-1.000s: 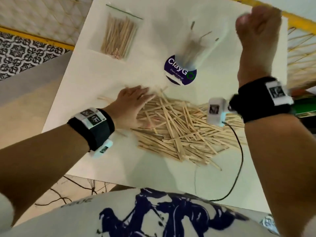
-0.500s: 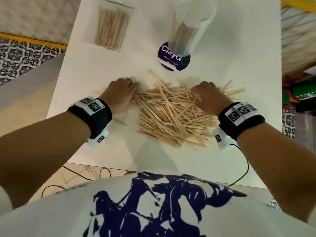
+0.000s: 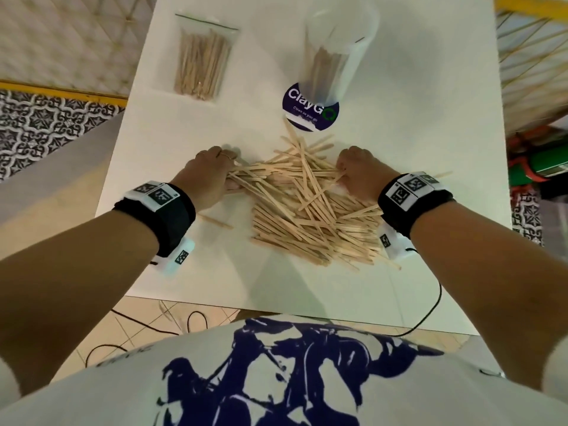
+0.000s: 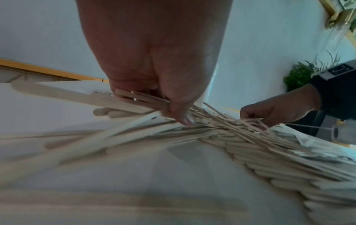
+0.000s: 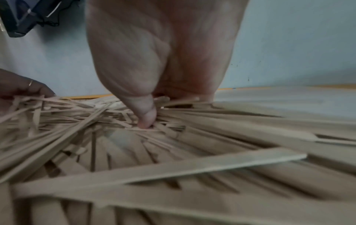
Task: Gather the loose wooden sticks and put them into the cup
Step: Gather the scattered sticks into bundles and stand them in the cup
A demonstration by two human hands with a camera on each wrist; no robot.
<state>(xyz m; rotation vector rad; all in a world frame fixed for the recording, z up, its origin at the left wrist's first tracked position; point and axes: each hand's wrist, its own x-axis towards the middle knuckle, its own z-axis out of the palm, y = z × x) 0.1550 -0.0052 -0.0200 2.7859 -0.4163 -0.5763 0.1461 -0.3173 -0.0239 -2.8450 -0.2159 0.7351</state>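
Wooden sticks (image 3: 307, 207) gripped between left hand (image 3: 209, 176), right hand (image 3: 359, 173).

Head cam looks steeply down on the table (image 3: 399, 118), whole scene. Wrist cams sit low, v. close, facing inward across the stick pile (image 3: 307, 210); all share it.

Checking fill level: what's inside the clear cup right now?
The clear cup holds a bundle of wooden sticks standing upright, seen through its wall. Their count and the cup's bottom cannot be made out; the rim is blurred.
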